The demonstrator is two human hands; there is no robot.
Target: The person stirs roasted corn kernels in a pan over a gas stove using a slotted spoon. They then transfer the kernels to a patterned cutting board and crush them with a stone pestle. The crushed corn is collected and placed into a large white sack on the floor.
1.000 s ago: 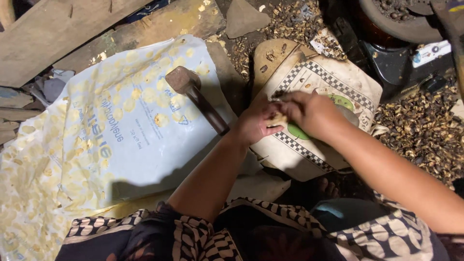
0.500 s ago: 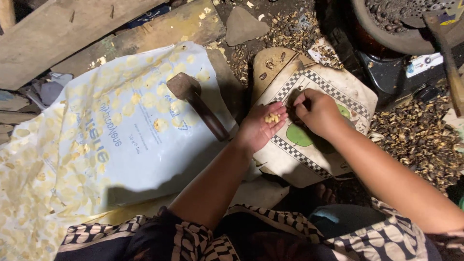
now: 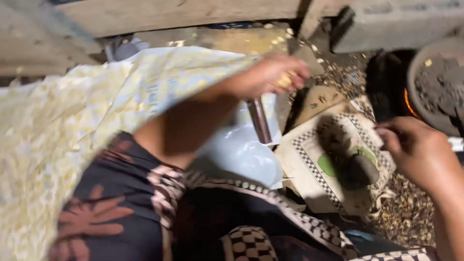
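left hand cupping small yellow kernel

Left hand raised, fingers curled; right hand lowered, loosely closed

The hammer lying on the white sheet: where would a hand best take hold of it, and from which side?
Probably the wooden handle of the hammer, taken from above near its lower free end. That part lies bare on the white sheet; the left hand covers the upper end.
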